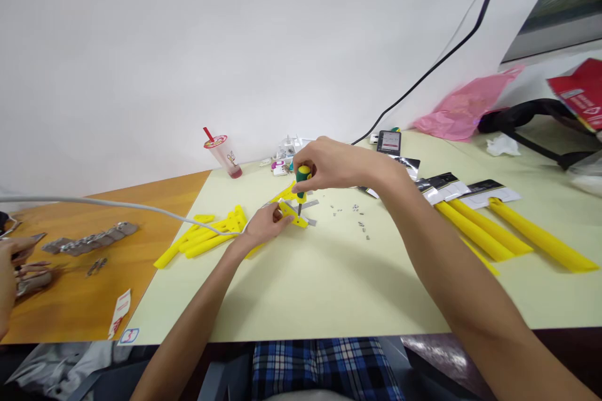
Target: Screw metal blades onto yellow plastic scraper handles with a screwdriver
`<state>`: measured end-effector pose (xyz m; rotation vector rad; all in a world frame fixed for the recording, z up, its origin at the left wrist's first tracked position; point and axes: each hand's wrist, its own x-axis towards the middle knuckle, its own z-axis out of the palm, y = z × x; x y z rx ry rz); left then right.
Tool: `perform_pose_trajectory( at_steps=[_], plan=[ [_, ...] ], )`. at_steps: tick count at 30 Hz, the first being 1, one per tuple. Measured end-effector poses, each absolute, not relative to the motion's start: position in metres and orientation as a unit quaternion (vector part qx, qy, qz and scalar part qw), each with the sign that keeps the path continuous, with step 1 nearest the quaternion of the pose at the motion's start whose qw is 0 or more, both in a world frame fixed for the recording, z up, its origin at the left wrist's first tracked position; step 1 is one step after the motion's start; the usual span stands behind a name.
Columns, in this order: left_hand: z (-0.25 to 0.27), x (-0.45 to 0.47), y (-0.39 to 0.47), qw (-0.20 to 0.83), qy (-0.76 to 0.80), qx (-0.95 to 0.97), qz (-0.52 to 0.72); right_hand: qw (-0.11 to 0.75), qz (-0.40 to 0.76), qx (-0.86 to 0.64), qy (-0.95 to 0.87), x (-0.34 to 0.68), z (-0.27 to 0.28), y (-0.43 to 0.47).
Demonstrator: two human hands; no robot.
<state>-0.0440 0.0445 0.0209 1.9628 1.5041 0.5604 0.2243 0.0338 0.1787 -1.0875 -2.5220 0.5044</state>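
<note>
My right hand (327,163) is wrapped round the handle of a green and yellow screwdriver (303,175), which stands nearly upright. Its tip meets a flat yellow plastic part (301,221) that has thin grey metal strips (309,204) sticking out. Pinched at its near left end, the part is held just above the table by my left hand (266,225). Another yellow piece (285,193) shows just behind it. To the left lies a pile of yellow plastic handles (211,237). Small metal bits (361,224), too small to name for sure, are scattered right of the screwdriver.
Yellow handles (475,232) and black-and-white packets (444,185) lie at the right. A cup with a red straw (224,153) stands at the back. A grey cable (141,210) crosses my left wrist. Another person's hand (28,263) works at the far left beside metal pieces (94,241).
</note>
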Motion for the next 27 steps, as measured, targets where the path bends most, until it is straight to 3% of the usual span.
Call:
perform_pose_trajectory(
  at_steps=[3,12,27],
  plan=[
    [0.019,-0.043,0.044,0.255,0.579,0.744,0.215,0.155,0.175,-0.379,-0.895,0.217,0.17,0.04],
    [0.023,-0.044,0.028,0.313,0.556,0.732,0.239,0.128,0.178,-0.364,-0.905,0.208,0.154,0.054],
    [0.017,-0.056,0.031,0.25,0.516,0.803,0.162,0.114,0.168,-0.384,-0.901,0.202,0.15,0.057]
  ],
)
